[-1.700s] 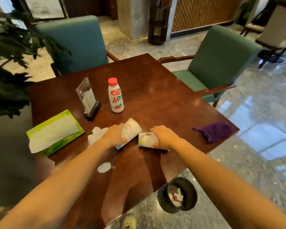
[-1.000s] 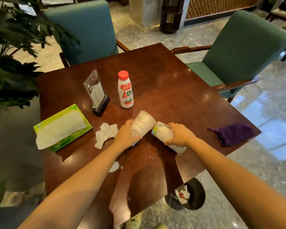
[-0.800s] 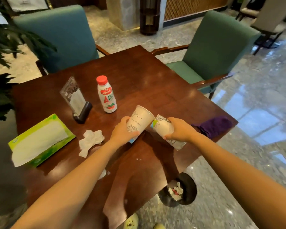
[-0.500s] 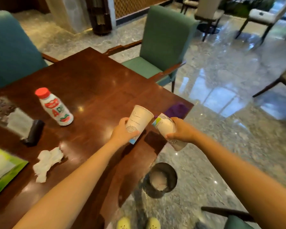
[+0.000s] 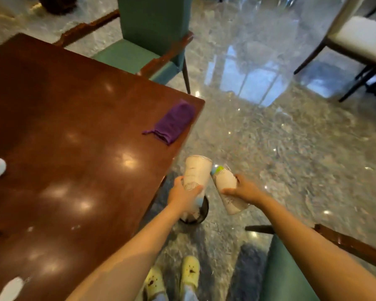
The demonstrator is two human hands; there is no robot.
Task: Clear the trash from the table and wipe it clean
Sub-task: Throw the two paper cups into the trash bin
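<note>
Head view, two paper cups (image 5: pixel 196 173), one per hand, one purple cloth (image 5: pixel 174 121)

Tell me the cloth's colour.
Purple; the cloth lies at the table corner, head view.

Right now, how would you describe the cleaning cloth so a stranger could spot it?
Find the dark wooden table and follow it to the corner nearest the green chair. The purple cloth lies bunched there, the only purple thing in view.

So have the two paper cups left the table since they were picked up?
Yes. Both cups are now off the table, past its edge, above the bin.
</note>
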